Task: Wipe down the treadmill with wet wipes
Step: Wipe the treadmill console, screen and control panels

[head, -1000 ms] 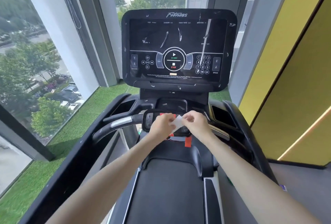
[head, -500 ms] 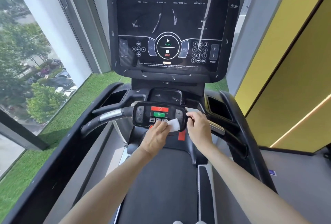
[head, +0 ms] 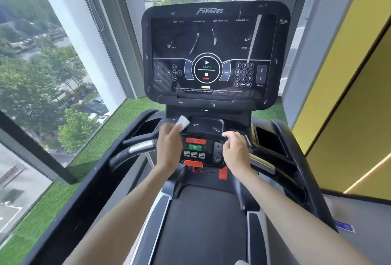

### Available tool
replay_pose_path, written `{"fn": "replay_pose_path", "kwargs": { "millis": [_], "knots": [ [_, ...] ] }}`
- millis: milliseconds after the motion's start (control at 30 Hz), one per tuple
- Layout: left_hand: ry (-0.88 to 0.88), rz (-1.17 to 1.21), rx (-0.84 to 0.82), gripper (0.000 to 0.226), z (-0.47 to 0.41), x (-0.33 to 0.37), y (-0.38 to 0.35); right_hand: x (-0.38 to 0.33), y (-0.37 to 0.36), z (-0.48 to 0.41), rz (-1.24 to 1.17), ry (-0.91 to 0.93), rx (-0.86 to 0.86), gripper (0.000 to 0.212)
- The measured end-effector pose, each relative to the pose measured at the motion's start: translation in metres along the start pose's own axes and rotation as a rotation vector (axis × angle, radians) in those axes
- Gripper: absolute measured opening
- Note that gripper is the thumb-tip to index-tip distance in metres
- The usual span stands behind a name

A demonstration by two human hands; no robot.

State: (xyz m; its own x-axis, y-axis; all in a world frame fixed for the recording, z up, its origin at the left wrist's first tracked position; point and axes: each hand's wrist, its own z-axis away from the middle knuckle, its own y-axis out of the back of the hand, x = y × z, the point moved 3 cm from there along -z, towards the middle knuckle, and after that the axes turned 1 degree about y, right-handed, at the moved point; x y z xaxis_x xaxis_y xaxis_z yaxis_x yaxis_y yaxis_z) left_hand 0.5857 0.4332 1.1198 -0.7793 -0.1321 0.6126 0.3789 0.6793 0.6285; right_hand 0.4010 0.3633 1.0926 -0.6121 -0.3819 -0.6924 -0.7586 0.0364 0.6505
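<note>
The black treadmill's big console [head: 213,53] stands ahead, its dark screen streaked with white marks. Below it sits a small control pad [head: 201,150] with red and green buttons. My left hand [head: 169,148] is at the pad's upper left corner and pinches a white wet wipe [head: 183,123], which sticks up over the tray behind the pad. My right hand [head: 234,150] hovers over the pad's right edge with its fingers loosely curled and nothing clearly in them. The running belt [head: 207,222] lies under my forearms.
Silver-grip handlebars [head: 140,148] [head: 262,163] flank the pad, with cup wells [head: 148,127] [head: 267,141] beyond them. A red safety tag [head: 222,172] hangs below the pad. A window wall and green turf [head: 84,159] lie left, a yellow wall [head: 349,95] right.
Both hands were pinching the wipe over the control pad. Now the right hand has let go, and the left hand has carried the wipe up and left to the pad's top corner.
</note>
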Motion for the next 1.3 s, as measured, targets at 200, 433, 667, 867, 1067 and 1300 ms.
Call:
{"fn": "replay_pose_path", "kwargs": {
  "millis": [200,433,667,867,1067,1300],
  "knots": [
    [-0.003,-0.15,-0.148,0.016,0.006,-0.03,-0.012,-0.002,-0.002,-0.01,-0.048,-0.029,-0.064,0.038],
    [0.136,-0.22,-0.153,0.026,-0.033,-0.019,0.01,0.012,0.001,-0.03,-0.225,-0.15,-0.084,0.041],
    [-0.165,-0.318,-0.556,0.026,-0.019,0.047,-0.059,0.028,0.001,-0.038,-0.333,-0.177,-0.129,0.04],
    [-0.087,-0.376,-0.677,0.024,-0.043,0.029,-0.04,0.042,0.004,-0.048,-0.468,-0.244,-0.201,0.041],
    [-0.096,-0.415,-0.669,0.029,-0.046,0.036,-0.046,0.042,0.009,-0.054,-0.448,-0.271,-0.266,0.041],
    [-0.08,-0.233,-0.993,0.022,-0.069,0.043,-0.061,0.046,-0.001,-0.05,-0.417,-0.308,-0.486,0.032]
  ]
}}
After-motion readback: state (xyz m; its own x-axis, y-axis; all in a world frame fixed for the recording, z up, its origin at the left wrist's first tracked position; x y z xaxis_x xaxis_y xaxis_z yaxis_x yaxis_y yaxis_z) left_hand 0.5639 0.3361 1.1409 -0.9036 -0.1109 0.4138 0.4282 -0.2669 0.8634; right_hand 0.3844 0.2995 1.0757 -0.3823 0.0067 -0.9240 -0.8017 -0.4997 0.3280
